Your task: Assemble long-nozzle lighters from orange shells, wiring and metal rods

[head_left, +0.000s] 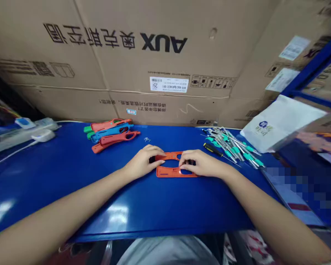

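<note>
Two long orange plastic handle halves lie side by side on the blue table, each with an oval opening toward its right end. Thumb and fingers of my left hand (146,161) close around the left end of the upper half (169,156). My right hand (201,162) is over the right ends, its fingertips pinched together near the openings. Whatever those fingertips may hold is hidden. Nearer to me is the lower half (168,172), its hollow inner side facing up.
Red, blue and green plastic handles (113,132) are piled at the back left. Metal rods with teal parts (234,145), a yellow-black screwdriver (213,149) and a white paper bag (281,123) lie right. A power strip (44,127) sits far left. Cardboard boxes (127,73) wall the back.
</note>
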The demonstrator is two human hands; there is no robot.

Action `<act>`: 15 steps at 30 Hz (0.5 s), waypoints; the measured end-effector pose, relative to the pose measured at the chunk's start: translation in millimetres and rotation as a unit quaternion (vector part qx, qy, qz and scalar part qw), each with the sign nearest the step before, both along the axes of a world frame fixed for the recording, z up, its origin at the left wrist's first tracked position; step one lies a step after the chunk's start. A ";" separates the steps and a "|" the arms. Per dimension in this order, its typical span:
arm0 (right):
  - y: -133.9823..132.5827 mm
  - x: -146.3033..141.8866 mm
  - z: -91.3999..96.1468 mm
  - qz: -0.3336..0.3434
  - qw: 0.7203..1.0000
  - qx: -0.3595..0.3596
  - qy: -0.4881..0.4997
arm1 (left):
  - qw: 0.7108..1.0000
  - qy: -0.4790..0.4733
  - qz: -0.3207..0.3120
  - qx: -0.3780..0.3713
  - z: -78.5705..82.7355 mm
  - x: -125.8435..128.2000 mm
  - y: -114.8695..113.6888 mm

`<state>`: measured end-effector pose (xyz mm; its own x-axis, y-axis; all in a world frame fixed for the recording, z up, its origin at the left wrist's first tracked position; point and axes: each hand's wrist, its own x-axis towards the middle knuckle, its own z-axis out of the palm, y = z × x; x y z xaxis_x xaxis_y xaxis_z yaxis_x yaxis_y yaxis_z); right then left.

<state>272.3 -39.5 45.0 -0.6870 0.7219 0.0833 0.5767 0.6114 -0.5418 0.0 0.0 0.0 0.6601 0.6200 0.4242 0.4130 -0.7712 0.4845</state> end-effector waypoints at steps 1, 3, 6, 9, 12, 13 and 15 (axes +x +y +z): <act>-0.3 -0.7 -1.3 -0.007 1.000 0.007 -0.002 | 1.000 0.000 0.000 -0.001 -0.1 -0.6 0.2; -0.5 -1.7 -3.9 -0.022 0.999 0.022 -0.008 | 1.000 -0.001 0.001 0.000 0.4 -1.5 0.1; 0.3 -1.9 -7.2 -0.047 0.998 0.048 -0.019 | 1.000 -0.001 0.005 0.007 4.4 -1.7 -2.7; 0.8 -2.8 -9.7 -0.067 0.995 0.063 -0.029 | 1.000 0.003 0.002 0.015 11.7 -1.0 -9.4; -0.1 -4.7 -9.8 -0.084 0.993 0.073 -0.041 | 0.999 0.029 -0.023 0.019 18.7 -0.4 -18.1; -0.3 -4.5 -8.8 -0.090 0.992 0.077 -0.046 | 0.998 0.047 -0.032 0.021 20.3 -0.3 -20.7; 0.7 -0.2 -4.9 -0.115 0.988 0.089 -0.059 | 0.996 0.078 -0.044 0.021 21.7 -0.8 -24.2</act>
